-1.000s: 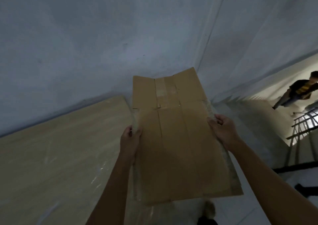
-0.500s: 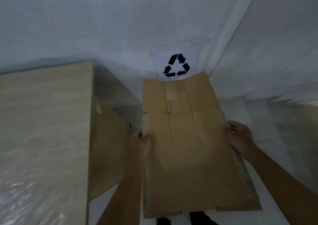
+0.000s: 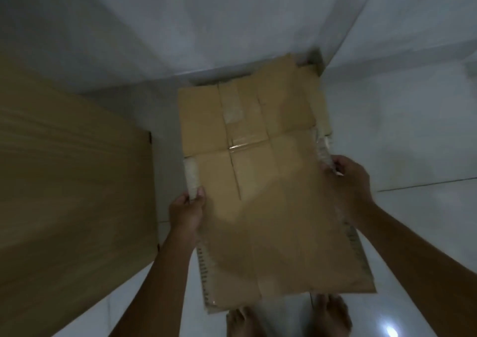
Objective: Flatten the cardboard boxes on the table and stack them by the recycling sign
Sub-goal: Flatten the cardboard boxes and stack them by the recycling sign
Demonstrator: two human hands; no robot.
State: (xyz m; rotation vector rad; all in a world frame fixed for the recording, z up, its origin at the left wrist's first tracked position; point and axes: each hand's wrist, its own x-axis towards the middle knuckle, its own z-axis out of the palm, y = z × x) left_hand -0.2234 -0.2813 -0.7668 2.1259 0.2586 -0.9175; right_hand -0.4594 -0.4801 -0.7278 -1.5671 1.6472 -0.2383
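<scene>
Head view: I see 1 flattened cardboard box [image 3: 268, 207] held out flat above the white tiled floor [image 3: 413, 233], its long axis running away from the person toward the corner where 2 pale walls [image 3: 232, 21] meet. Strips of clear tape [image 3: 233, 109] cross its far flaps, and frayed tape remnants run along both long edges. Beneath its far end I note more flattened cardboard [image 3: 313, 73] lying on the floor against the corner; I cannot tell how many pieces, nor whether the held box touches them.

Both hands are closed on the box. The left hand [image 3: 187, 209] pinches the left edge at about mid-length, thumb on top. The right hand [image 3: 348, 182] grips the right edge slightly farther out, fingers curled over the taped border. Both forearms enter from the bottom of frame.

To the left, just apart from the box, stands the light wood-grain table [image 3: 72, 182], its near corner edge showing dark fittings. At the bottom edge, 2 bare feet [image 3: 333, 316] stand on the floor just under the near end of the box. A bright reflection marks the tile at lower right.
</scene>
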